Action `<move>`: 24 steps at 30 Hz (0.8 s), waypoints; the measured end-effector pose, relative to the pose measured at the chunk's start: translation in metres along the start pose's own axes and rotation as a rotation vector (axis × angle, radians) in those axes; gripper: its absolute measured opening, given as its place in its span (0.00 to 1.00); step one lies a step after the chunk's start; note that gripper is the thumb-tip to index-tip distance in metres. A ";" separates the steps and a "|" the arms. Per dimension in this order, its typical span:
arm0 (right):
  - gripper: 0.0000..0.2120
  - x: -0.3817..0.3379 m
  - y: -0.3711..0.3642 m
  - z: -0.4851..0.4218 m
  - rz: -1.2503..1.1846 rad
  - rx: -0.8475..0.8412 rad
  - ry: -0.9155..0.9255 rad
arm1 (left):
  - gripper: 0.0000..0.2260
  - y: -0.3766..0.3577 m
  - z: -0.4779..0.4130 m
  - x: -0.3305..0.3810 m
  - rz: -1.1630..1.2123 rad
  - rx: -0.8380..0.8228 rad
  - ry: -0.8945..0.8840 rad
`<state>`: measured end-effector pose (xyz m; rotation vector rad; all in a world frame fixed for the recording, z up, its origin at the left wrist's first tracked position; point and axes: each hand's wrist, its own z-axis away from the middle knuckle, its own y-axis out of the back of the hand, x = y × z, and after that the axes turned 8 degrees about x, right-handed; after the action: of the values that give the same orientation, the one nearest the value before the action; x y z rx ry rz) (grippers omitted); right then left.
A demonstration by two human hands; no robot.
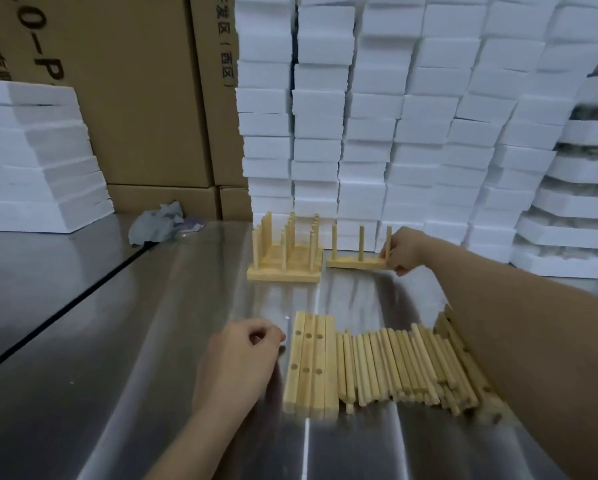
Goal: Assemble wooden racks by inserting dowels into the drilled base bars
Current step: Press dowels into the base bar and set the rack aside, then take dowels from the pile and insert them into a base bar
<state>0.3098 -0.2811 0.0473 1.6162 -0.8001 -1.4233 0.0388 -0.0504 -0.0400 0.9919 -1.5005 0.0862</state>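
Observation:
A single wooden rack (354, 262), a base bar with three upright dowels, stands at the far side of the steel table. My right hand (403, 250) grips its right end, at the rightmost dowel. To its left stands a group of several finished racks (285, 252) side by side. Near me lie several drilled base bars (311, 365) and, to their right, a row of loose dowels (401, 367). My left hand (242, 358) hovers just left of the bars with its fingers loosely curled and holds nothing.
White foam blocks (411, 116) are stacked high behind the racks, and more foam (38, 157) sits at the left. Cardboard boxes (141, 91) stand at the back. A crumpled grey cloth (159, 225) lies at the table's far left. More drilled bars (453, 332) lie under my right forearm.

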 end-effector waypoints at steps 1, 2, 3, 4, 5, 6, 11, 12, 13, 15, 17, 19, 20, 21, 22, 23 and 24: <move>0.11 0.000 -0.006 -0.006 -0.010 0.006 -0.025 | 0.13 0.000 -0.001 -0.001 -0.012 0.000 -0.001; 0.11 0.001 -0.010 -0.012 -0.022 0.021 -0.043 | 0.13 -0.001 -0.002 -0.001 -0.019 0.002 0.000; 0.11 0.001 -0.014 -0.017 -0.027 0.042 -0.050 | 0.13 -0.001 -0.002 -0.001 -0.024 0.005 0.003; 0.12 0.001 -0.017 -0.022 -0.026 0.060 -0.052 | 0.13 -0.001 -0.002 -0.001 -0.028 0.008 0.002; 0.13 0.001 -0.019 -0.026 -0.025 0.073 -0.049 | 0.13 -0.001 -0.003 -0.001 -0.032 0.010 -0.003; 0.14 0.000 -0.020 -0.029 -0.025 0.080 -0.046 | 0.13 -0.002 -0.003 -0.001 -0.032 0.015 -0.008; 0.15 0.001 -0.018 -0.039 -0.023 0.068 -0.066 | 0.12 -0.002 -0.003 -0.003 -0.037 0.024 -0.027; 0.15 0.002 -0.017 -0.039 -0.031 0.062 -0.079 | 0.12 -0.003 -0.003 -0.003 -0.038 0.026 -0.032; 0.15 0.003 -0.015 -0.040 -0.036 0.061 -0.093 | 0.12 -0.003 -0.003 -0.003 -0.038 0.026 -0.036; 0.16 0.004 -0.014 -0.041 -0.034 0.074 -0.107 | 0.11 -0.003 -0.003 -0.002 -0.035 0.022 -0.039; 0.16 0.004 -0.016 -0.040 -0.022 0.097 -0.100 | 0.11 -0.003 -0.002 -0.002 -0.033 0.019 -0.040; 0.16 0.001 -0.019 -0.039 -0.008 0.121 -0.091 | 0.11 -0.002 -0.002 -0.002 -0.028 0.021 -0.040; 0.15 0.000 -0.020 -0.038 -0.008 0.132 -0.089 | 0.11 -0.002 -0.002 -0.002 -0.025 0.022 -0.039; 0.15 0.000 -0.022 -0.038 -0.010 0.141 -0.087 | 0.11 -0.002 -0.002 -0.001 -0.023 0.022 -0.039; 0.15 -0.001 -0.023 -0.039 -0.011 0.147 -0.086 | 0.11 -0.002 -0.002 -0.001 -0.025 0.021 -0.040; 0.14 -0.001 -0.024 -0.040 -0.014 0.154 -0.086 | 0.10 -0.002 -0.002 -0.001 -0.027 0.020 -0.042; 0.14 0.000 -0.025 -0.041 -0.028 0.161 -0.088 | 0.10 -0.002 -0.002 0.000 -0.030 0.020 -0.041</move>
<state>0.3486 -0.2624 0.0261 1.7004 -0.9682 -1.4909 0.0414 -0.0504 -0.0406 1.0369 -1.5245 0.0597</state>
